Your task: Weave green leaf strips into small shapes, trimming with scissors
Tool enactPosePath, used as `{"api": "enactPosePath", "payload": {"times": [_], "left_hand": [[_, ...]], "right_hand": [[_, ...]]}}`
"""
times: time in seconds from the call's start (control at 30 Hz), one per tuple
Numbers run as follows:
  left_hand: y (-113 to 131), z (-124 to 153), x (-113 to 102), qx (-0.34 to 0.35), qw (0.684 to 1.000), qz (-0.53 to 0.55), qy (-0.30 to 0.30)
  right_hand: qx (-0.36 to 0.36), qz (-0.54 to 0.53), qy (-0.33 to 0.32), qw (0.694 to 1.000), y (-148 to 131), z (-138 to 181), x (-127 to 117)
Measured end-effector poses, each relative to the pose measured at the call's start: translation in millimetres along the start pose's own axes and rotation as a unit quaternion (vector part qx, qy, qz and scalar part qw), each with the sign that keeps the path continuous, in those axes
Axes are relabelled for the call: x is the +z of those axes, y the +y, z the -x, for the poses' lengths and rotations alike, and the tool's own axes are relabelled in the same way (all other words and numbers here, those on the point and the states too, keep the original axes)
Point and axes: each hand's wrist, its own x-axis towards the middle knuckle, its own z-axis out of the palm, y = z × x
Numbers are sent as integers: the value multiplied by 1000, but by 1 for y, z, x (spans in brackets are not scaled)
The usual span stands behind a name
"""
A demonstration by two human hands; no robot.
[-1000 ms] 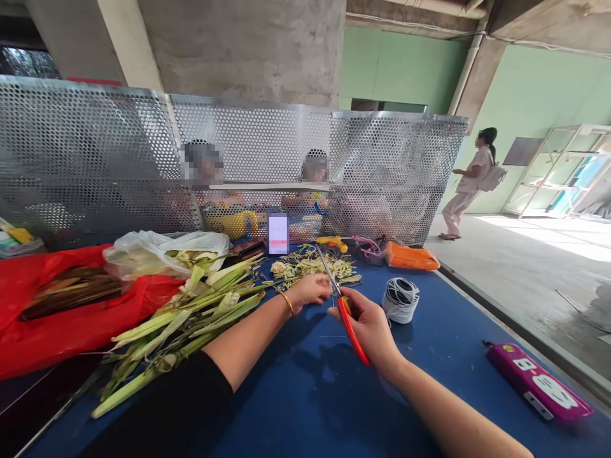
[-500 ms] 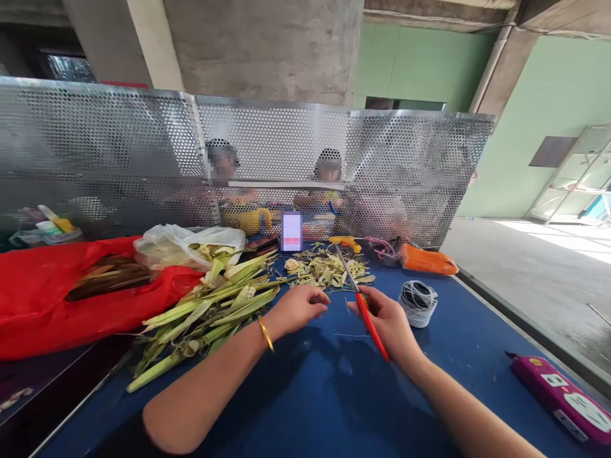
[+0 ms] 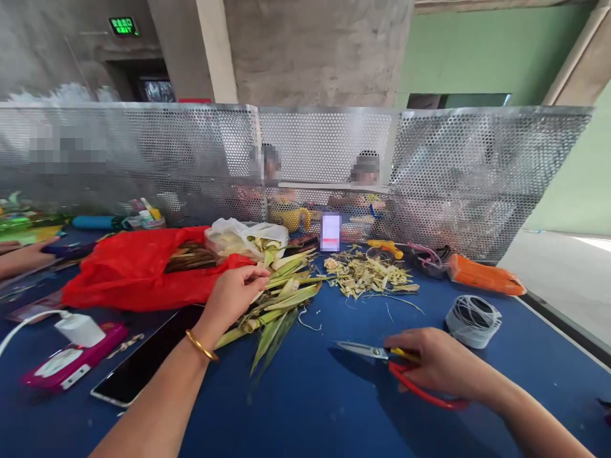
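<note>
My right hand (image 3: pixel 429 359) is wrapped round a pair of scissors (image 3: pixel 398 359) with red and yellow handles. Their blades lie almost together, point left, and are low over the blue tabletop. Over the left part of a pile of green and yellow corn husks (image 3: pixel 284 299), my left hand (image 3: pixel 233 296) wears a gold bangle (image 3: pixel 202 346). Its fingers are curled toward the thumb; what lies between them, if anything, I cannot make out. A heap of small husk scraps (image 3: pixel 367 273) lies beyond the scissors.
A red plastic bag (image 3: pixel 138 267), white bag (image 3: pixel 243 238) and black tablet (image 3: pixel 153 356) lie left, with a purple power strip (image 3: pixel 71 362). Grey twine (image 3: pixel 473 321) and an orange packet (image 3: pixel 484 275) sit right. Another person's hand (image 3: pixel 28 257) shows far left. A perforated screen (image 3: pixel 329 140) stands behind.
The view has swung left. My left hand has moved left onto the husk pile. My right hand has moved away to the right, and the scissors have tipped from pointing forward to pointing left.
</note>
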Motion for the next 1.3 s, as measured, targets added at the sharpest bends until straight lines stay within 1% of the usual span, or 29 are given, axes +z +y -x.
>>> {"api": "enactPosePath", "payload": {"times": [0.13, 0.23, 0.33, 0.37, 0.43, 0.53, 0.63, 0.73, 0.8, 0.83, 0.87, 0.9, 0.93, 0.97, 1.0, 1.07, 1.1, 1.13, 1.2, 1.27, 1.3], "left_hand": [[-5, 3, 1, 8, 997, -79, -11], [-3, 6, 10, 26, 992, -121, -12], [-5, 9, 22, 46, 985, -163, -29], [-7, 10, 26, 58, 985, -160, -34], [-12, 10, 33, 82, 988, -126, -25], [-18, 9, 38, 81, 990, -108, -28], [-16, 8, 36, 80, 987, -137, -37], [-5, 9, 31, 78, 986, -145, -3], [6, 13, 30, 70, 994, -78, 3], [13, 16, 32, 68, 998, -15, -11], [21, 20, 35, 62, 995, 69, -38], [30, 25, 39, 45, 985, 152, -72], [40, 31, 45, 14, 970, 223, -94], [49, 37, 51, -5, 954, 272, -126], [58, 43, 59, -15, 941, 305, -145], [74, 53, 75, -8, 925, 337, -174], [79, 57, 83, 2, 924, 339, -177], [84, 60, 91, 4, 925, 338, -175], [88, 64, 104, 4, 924, 330, -194], [85, 64, 114, 7, 928, 313, -203], [82, 63, 117, 9, 929, 306, -207]], "right_hand": [[-19, 59, -3, 998, -3, -1, 9], [-15, 114, -28, 993, -1, -1, 10], [4, 132, -42, 990, 1, 0, 8], [8, 131, -37, 991, 2, 0, 7], [5, 122, -24, 992, 3, -1, 8], [2, 109, -15, 994, 4, -4, 12], [2, 101, -4, 995, 4, -7, 13], [-1, 81, 32, 996, 5, -8, 11], [-2, 51, 70, 996, 3, -8, 8], [-2, 27, 88, 996, 1, -9, 7], [-3, -5, 104, 995, -2, -10, 7], [-1, -47, 118, 992, -6, -11, 7], [3, -101, 129, 986, -11, -12, 7], [13, -166, 139, 976, -18, -14, 9], [29, -243, 143, 959, -25, -16, 10], [48, -389, 138, 909, -40, -21, 14], [52, -437, 146, 886, -47, -23, 16], [57, -473, 166, 863, -52, -25, 18], [88, -520, 235, 816, -59, -29, 21], [112, -538, 288, 784, -58, -31, 23], [119, -541, 306, 774, -55, -31, 23]]}}
